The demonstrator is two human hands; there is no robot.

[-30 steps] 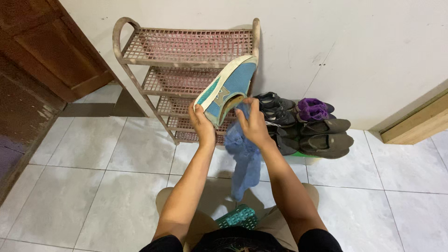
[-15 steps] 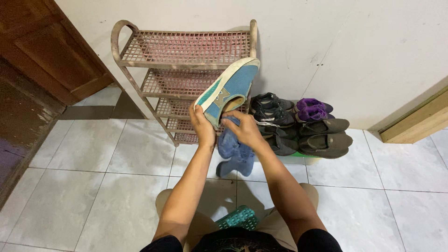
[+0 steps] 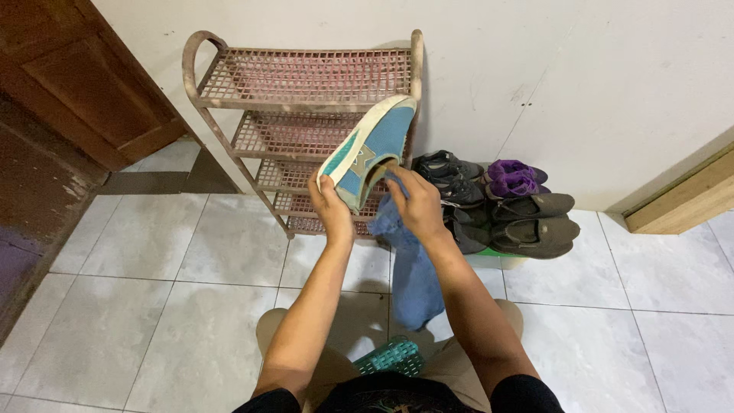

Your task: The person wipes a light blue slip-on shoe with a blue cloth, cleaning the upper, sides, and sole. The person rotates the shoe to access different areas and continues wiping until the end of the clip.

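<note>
Shoe (image 3: 371,149) in left hand (image 3: 332,210)

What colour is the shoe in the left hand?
The shoe is teal-blue mesh with a whitish sole edge, seen best in the head view.

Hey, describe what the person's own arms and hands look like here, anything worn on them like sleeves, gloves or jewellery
Both arms are bare from the hands up to near the shoulders, where short black sleeves begin at the bottom edge of the view. The left hand and right hand wear no gloves. No watch, bracelet or ring is visible on either wrist or on the fingers that show.
</note>
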